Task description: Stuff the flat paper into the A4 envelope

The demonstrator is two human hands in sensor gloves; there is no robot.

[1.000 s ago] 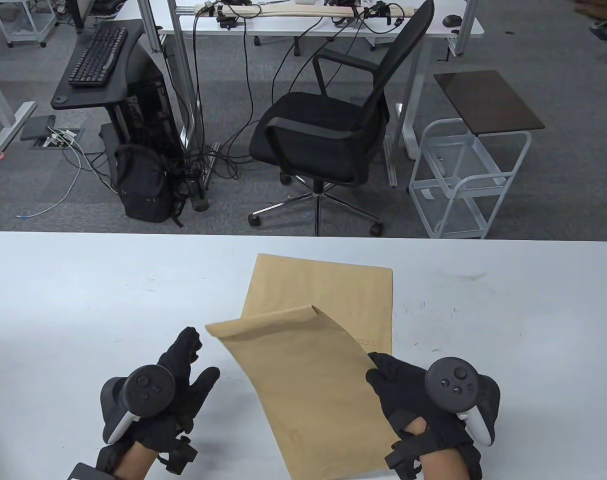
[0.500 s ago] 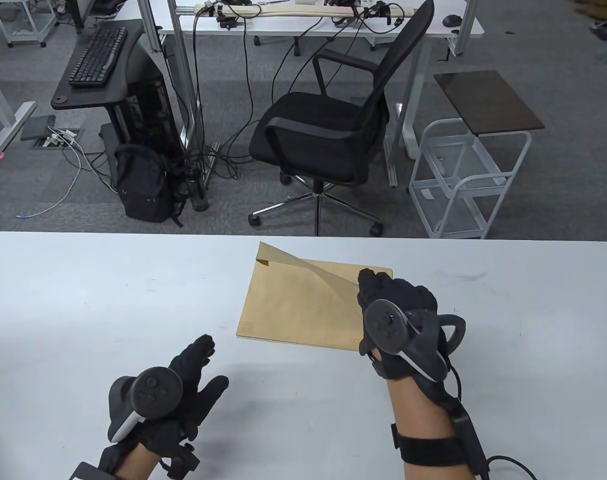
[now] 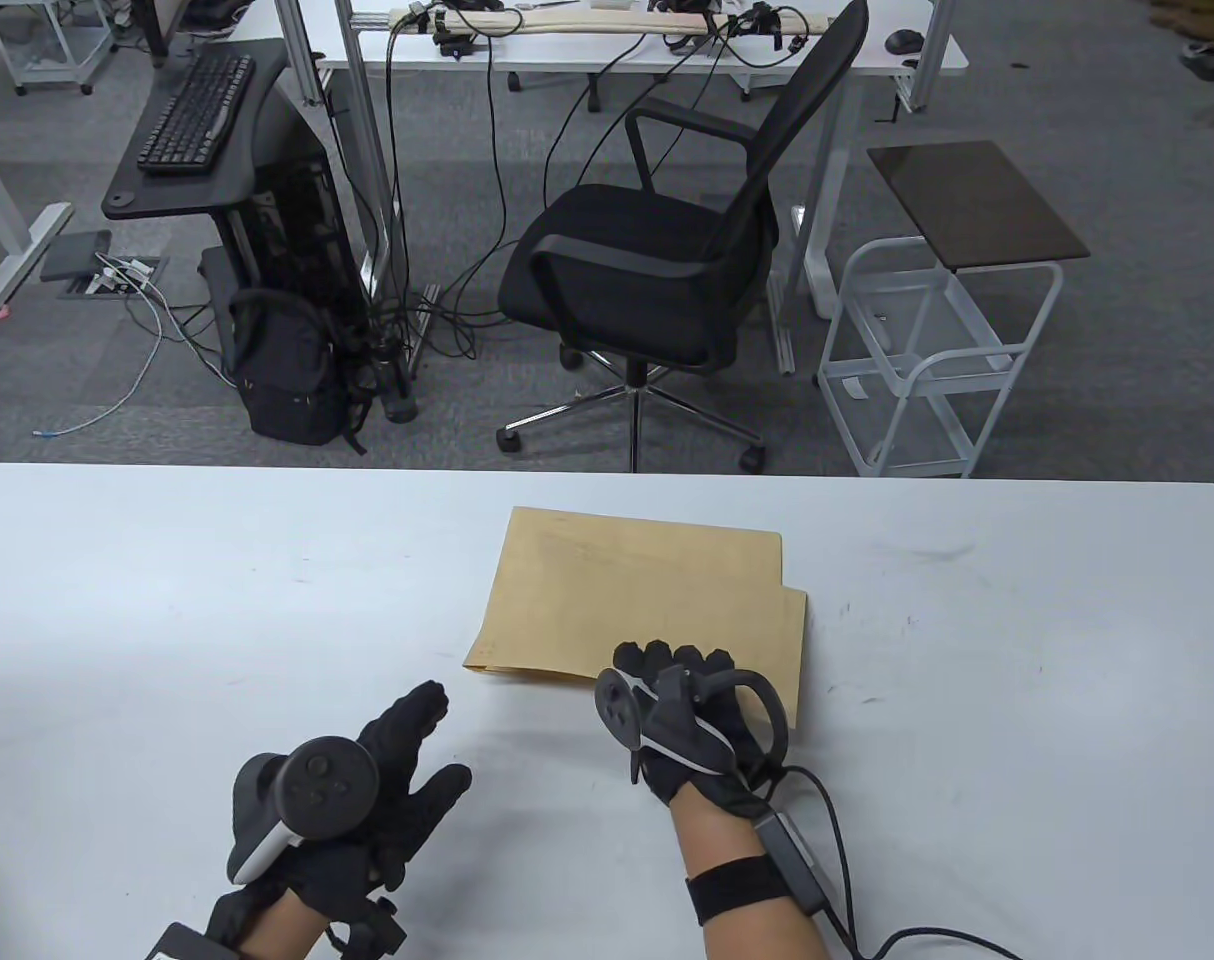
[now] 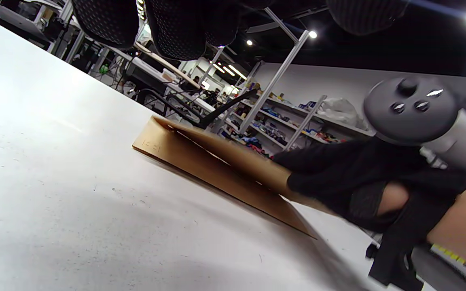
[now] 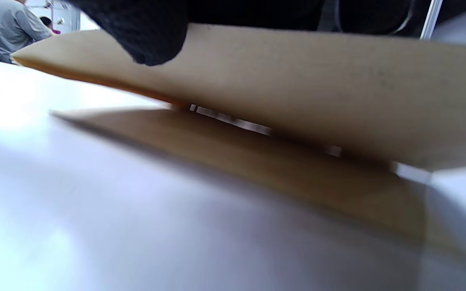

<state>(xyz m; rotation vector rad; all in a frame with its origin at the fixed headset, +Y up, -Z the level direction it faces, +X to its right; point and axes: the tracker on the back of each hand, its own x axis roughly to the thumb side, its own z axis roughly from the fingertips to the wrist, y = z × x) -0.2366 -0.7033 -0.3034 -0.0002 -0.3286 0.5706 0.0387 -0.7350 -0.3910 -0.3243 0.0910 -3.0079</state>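
On the white tabletop two brown sheets lie stacked just ahead of the right hand. The upper one looks like the A4 envelope; a lower sheet shows past its right edge, and which of the two is the flat paper cannot be told for sure.

The right hand grips the near edge of the upper sheet. In the left wrist view its fingers curl over that edge and hold it up off the sheet below. The right wrist view shows a wedge-shaped gap there, with a fingertip on top of the raised sheet.

The left hand hovers over the tabletop, near and to the left of the stack. Its fingers are spread and it holds nothing.

The step in hand appears to be separating the layers, or finding the envelope's mouth, at the near edge. To do it well:

- The right hand should lift only enough to keep the gap clear, since thin kraft paper creases if bent sharply.
- The left hand is best brought across to pin the lower sheet flat just beside the right hand, so the stack does not slide away.
- It should be confirmed that the lifted edge is the open end before any insertion.
- The paper's corners should then be squared to the mouth so they do not catch.
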